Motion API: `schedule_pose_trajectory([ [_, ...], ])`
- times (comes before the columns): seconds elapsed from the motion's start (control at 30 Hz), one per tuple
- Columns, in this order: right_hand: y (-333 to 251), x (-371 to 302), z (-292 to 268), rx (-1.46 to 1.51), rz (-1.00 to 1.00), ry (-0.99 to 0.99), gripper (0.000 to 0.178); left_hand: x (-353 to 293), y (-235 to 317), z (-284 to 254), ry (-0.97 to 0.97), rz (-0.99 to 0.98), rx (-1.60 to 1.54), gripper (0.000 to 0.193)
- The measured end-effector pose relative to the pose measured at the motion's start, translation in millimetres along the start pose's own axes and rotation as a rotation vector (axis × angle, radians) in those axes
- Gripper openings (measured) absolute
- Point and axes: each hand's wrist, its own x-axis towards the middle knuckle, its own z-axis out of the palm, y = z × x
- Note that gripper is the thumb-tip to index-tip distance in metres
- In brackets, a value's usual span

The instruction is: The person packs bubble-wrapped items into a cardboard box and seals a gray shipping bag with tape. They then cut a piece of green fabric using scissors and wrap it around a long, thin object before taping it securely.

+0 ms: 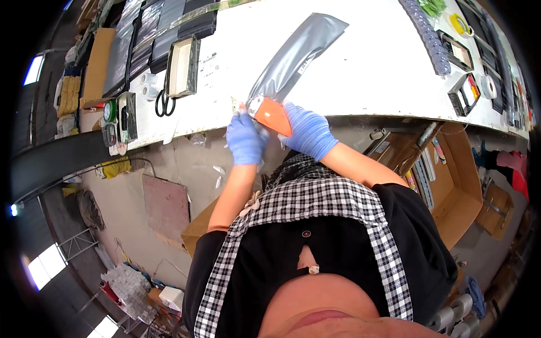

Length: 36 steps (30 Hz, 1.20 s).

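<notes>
A long silver-grey plastic mailer bag (301,53) lies slantwise on the white table, with a small white label on its side. An orange flat piece (273,116) with a pointed end sits at the bag's near end, over the table's front edge. My right hand (310,132), in a blue glove, is closed on the orange piece from the right. My left hand (245,139), gloved likewise, has its fingers pinched together at the bag's near left corner. A small pale scrap shows by its fingertips. Exactly what lies between those fingers is partly hidden.
On the white table (225,79) are black-handled scissors (164,103), an open box (183,66), white rolls (149,85) and stacked dark bags (163,34). Bubble wrap (426,36), yellow tape (459,24) and a small tray (465,94) lie at right. A cardboard box (459,183) stands below.
</notes>
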Motion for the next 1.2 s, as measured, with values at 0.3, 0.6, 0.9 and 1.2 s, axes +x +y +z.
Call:
schedule_pose_trajectory([
  [0.3, 65.9, -104.2, -23.2, -0.086, -0.006, -0.132, 0.063, 27.7, -50.9, 32.2, -0.660, -0.229, -0.697, 0.083],
  [0.6, 39.9, -27.4, -57.9, -0.258, 0.036, -0.498, 0.045, 16.8, -20.5, 46.4, -0.958, -0.432, -1.476, 0.058],
  [0.9, 151.5, -44.6, -96.4, 0.721, 0.256, -0.426, 0.060, 19.6, -20.0, 17.4, -1.062, -0.573, -2.336, 0.077],
  [1.2, 226.9, 20.1, -108.0, -0.040, 0.622, 0.527, 0.072, 15.4, -5.0, 12.4, -1.142, -0.548, -2.380, 0.077],
])
